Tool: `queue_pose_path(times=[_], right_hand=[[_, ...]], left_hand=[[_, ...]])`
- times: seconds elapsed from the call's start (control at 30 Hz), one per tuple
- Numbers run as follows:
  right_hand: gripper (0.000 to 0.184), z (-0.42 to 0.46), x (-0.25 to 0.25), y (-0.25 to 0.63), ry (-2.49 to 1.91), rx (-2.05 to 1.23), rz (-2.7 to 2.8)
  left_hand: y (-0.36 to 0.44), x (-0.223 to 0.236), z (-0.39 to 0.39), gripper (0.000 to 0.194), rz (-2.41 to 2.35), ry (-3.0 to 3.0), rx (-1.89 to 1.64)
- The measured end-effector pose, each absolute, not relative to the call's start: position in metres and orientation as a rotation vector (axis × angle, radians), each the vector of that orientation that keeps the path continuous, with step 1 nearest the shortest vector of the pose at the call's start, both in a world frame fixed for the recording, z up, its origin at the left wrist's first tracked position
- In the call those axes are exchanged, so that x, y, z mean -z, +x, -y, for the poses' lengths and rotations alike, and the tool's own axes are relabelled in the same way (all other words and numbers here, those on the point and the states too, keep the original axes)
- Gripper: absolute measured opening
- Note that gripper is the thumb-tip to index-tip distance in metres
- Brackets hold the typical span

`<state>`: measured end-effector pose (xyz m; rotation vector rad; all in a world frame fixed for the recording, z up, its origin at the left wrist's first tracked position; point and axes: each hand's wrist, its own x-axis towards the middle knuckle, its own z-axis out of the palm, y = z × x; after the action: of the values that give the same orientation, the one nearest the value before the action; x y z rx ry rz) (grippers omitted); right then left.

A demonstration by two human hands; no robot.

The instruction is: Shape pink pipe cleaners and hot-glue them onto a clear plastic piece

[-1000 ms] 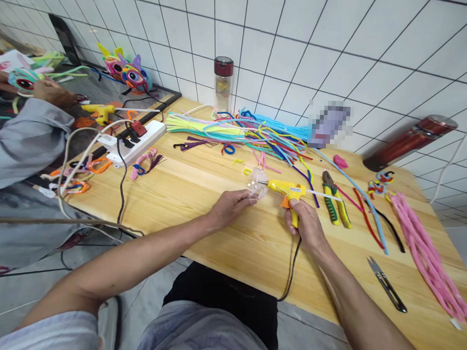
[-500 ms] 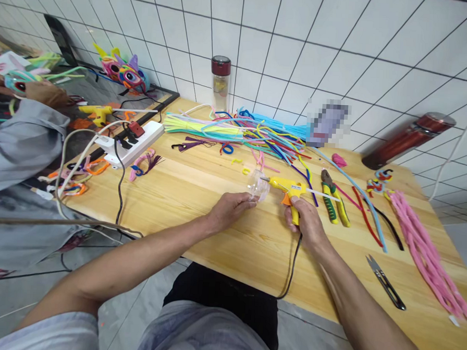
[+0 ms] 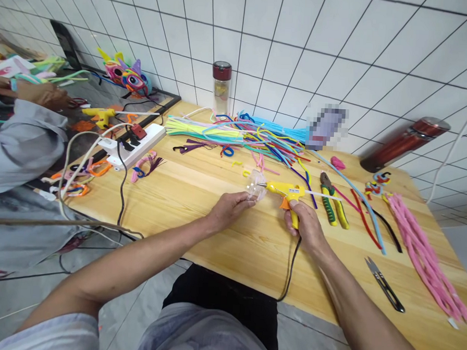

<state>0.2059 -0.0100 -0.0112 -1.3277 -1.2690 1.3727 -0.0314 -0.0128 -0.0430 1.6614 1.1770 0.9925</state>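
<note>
My left hand (image 3: 229, 210) pinches a small clear plastic piece (image 3: 255, 182) over the middle of the table. Its exact kind is hard to make out. My right hand (image 3: 307, 226) is closed round the handle of a yellow hot glue gun (image 3: 285, 190), with fingers by its orange trigger. The gun's metal nozzle points left and meets or overlaps the clear piece; I cannot tell if they touch. A white glue stick (image 3: 322, 195) juts from the gun's back, and a black cord hangs from the handle to the table's front edge.
Pipe cleaners (image 3: 208, 129) lie in bundles along the back. Pliers (image 3: 333, 201), thread snips (image 3: 385, 285) and pink pipe cleaners (image 3: 428, 258) lie to the right. A power strip (image 3: 139, 146) with trailing cords sits left, beside a co-worker's arm (image 3: 24, 138). Two bottles (image 3: 221, 88) (image 3: 405, 145) stand behind.
The glue gun's nozzle sits slightly further over the clear piece, which appears tilted a little differently. The co-worker's hands have shifted, and the colourful piece they held is now mostly hidden.
</note>
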Motion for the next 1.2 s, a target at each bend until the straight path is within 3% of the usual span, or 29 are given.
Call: queue_pose_path(times=[1.2], right_hand=[[0.042,0.008,0.012,0.206,-1.241,-1.502,1.075]], left_hand=[[-0.032,0.063,0.011,0.029,-0.993,1.880,-1.235]])
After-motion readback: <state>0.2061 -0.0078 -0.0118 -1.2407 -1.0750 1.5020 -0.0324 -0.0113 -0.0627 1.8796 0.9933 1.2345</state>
